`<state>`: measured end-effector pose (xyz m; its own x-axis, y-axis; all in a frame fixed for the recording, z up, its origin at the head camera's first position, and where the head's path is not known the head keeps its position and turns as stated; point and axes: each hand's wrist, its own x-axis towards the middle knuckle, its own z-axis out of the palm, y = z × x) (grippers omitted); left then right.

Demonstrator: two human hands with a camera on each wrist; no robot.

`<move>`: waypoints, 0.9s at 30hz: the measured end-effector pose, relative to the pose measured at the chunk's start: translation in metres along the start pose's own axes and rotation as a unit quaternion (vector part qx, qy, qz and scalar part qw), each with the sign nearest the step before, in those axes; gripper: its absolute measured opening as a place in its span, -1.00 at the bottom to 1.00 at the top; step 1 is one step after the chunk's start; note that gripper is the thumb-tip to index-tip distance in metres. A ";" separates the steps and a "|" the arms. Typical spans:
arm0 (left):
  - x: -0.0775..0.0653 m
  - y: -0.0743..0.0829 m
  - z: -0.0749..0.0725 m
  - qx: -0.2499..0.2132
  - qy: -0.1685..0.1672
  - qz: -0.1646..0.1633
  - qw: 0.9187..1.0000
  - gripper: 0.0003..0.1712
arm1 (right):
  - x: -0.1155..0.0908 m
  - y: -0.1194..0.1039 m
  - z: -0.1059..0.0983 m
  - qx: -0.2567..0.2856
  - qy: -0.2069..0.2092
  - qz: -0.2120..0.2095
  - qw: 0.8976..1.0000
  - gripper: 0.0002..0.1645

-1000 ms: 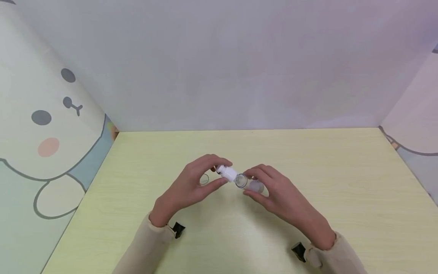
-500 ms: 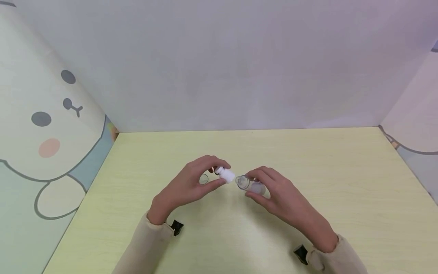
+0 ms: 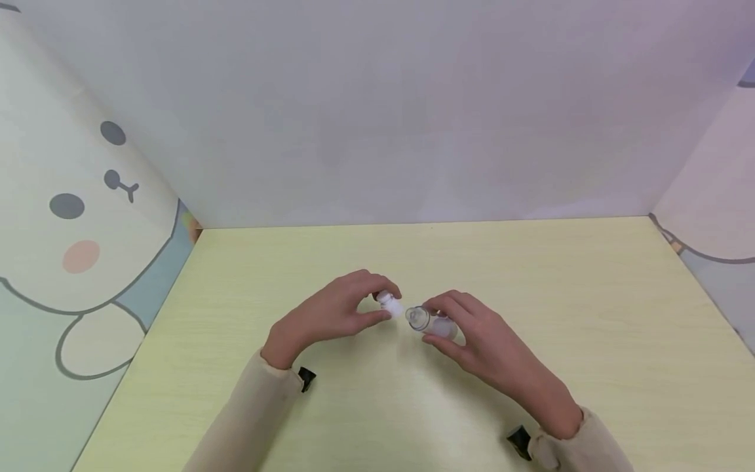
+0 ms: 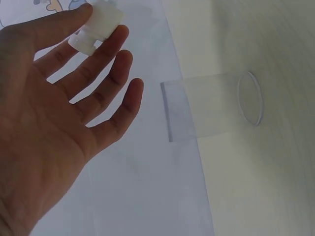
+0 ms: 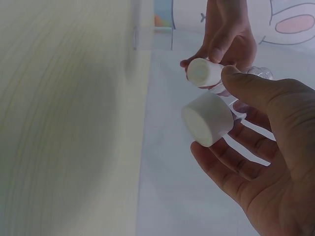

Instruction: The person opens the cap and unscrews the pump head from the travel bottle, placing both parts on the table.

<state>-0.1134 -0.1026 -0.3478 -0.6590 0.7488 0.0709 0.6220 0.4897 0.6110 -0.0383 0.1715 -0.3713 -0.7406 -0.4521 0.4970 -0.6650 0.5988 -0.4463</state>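
Observation:
My left hand (image 3: 339,308) pinches a small white bottle-like piece (image 4: 101,22) with a narrower flanged neck between thumb and fingers. In my right hand (image 3: 489,334) is a clear bottle (image 3: 417,318) with a white base (image 5: 207,119), gripped by thumb and fingers. It lies tilted, its clear end toward the left hand. A narrow gap separates the two pieces in the head view. On the table stands a clear, open cylinder (image 4: 211,105), seen beside the left hand in the left wrist view and hidden behind that hand in the head view.
Both hands are over a pale wood-grain table (image 3: 560,282). A plain light wall (image 3: 413,131) rises at its back edge, with cartoon-printed panels (image 3: 82,262) at the sides. Small black devices (image 3: 519,442) sit at both sleeve cuffs.
The white piece and the clear bottle, close together a second ago, have come slightly apart. The left hand has turned a little and now covers the clear cylinder in the head view.

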 end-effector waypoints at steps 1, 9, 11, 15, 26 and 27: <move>0.002 -0.001 0.000 0.003 -0.010 -0.007 1.000 -0.70 | 0.000 0.000 0.000 0.000 0.000 0.000 1.000 -0.44; 0.012 -0.009 0.003 0.025 -0.040 -0.025 0.999 -0.78 | -0.003 0.000 0.001 0.000 -0.004 0.004 1.000 -0.44; 0.015 -0.010 0.005 0.037 -0.047 -0.026 0.998 -0.79 | -0.003 0.000 0.002 0.002 -0.005 0.003 1.000 -0.44; 0.019 -0.011 0.009 0.058 -0.065 -0.027 0.996 -0.78 | -0.003 -0.001 0.002 0.006 -0.004 0.002 1.000 -0.44; 0.029 -0.007 0.018 0.126 -0.103 -0.048 0.986 -0.75 | -0.003 0.000 0.003 0.007 -0.014 0.012 1.000 -0.47; 0.029 -0.008 0.018 0.131 -0.105 -0.049 0.985 -0.75 | -0.003 0.000 0.003 0.006 -0.014 0.012 1.000 -0.47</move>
<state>-0.1295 -0.0766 -0.3645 -0.6370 0.7543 -0.1593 0.6653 0.6422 0.3807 -0.0363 0.1709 -0.3753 -0.7583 -0.4567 0.4651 -0.6485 0.6013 -0.4668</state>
